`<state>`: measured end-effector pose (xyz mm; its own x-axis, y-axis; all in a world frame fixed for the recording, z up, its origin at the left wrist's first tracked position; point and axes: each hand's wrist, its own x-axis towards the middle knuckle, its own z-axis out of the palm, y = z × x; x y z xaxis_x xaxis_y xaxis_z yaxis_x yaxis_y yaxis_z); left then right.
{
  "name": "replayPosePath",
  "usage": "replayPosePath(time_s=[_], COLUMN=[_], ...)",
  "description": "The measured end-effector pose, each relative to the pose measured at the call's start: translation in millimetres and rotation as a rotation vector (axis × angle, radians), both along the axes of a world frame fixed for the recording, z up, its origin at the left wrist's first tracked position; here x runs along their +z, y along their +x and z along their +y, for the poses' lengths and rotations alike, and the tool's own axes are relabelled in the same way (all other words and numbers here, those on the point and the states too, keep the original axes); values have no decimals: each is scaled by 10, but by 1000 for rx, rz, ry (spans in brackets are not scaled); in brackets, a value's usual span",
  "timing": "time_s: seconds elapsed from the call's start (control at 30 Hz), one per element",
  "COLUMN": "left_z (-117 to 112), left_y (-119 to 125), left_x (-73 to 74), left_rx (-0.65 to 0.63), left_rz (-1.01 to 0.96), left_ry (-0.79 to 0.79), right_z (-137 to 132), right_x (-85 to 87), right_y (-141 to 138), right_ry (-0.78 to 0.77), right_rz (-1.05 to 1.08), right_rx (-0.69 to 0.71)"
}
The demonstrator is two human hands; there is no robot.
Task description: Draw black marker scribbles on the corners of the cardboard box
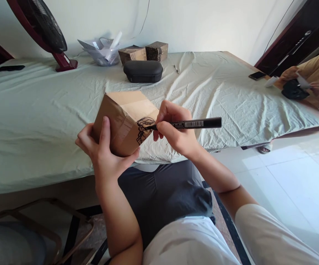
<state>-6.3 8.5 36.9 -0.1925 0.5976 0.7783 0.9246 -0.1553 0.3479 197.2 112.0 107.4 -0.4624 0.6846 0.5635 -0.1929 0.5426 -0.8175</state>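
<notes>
My left hand (104, 147) grips a brown cardboard box (120, 127) from its left and lower side, tilting it above the near edge of the table. Black scribbled lines cover the box around its right corner, on two faces. Between the thumb and fingers of my right hand (176, 127) is a black marker (200, 122). Its tip meets the box at the scribbles, and its back end points right. Some of my right fingers are hidden behind the marker and hand.
A black zip case (142, 71) lies behind the box on the cloth-covered table (65, 99). Two patterned boxes (157, 51), a plastic basket (102, 55) and a fan (65, 62) stand near the wall. A pen (176, 69) lies right. Another person's hands (290, 73) hold things at far right.
</notes>
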Motion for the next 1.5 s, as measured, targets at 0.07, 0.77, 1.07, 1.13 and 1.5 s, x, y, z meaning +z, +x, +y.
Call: replayPosePath(time_s=[0.07, 0.77, 1.07, 1.13, 1.5], left_z=[17, -10, 41, 75, 191], left_y=[-25, -68, -84, -69, 111], left_x=[-20, -18, -99, -129, -180], left_rx=[-26, -84, -190, -211, -309], left_rz=[-2, -57, -135, -184, -520], left_ry=[19, -73, 3, 36, 52], right_z=[9, 165, 144, 140, 105], right_x=[-3, 100, 140, 129, -43], right_y=[-8, 97, 137, 144, 50], right_ry=[-13, -147, -221, -215, 328], right_rz=[7, 48, 99, 123, 385], right_rx=[-10, 66, 105, 88, -115])
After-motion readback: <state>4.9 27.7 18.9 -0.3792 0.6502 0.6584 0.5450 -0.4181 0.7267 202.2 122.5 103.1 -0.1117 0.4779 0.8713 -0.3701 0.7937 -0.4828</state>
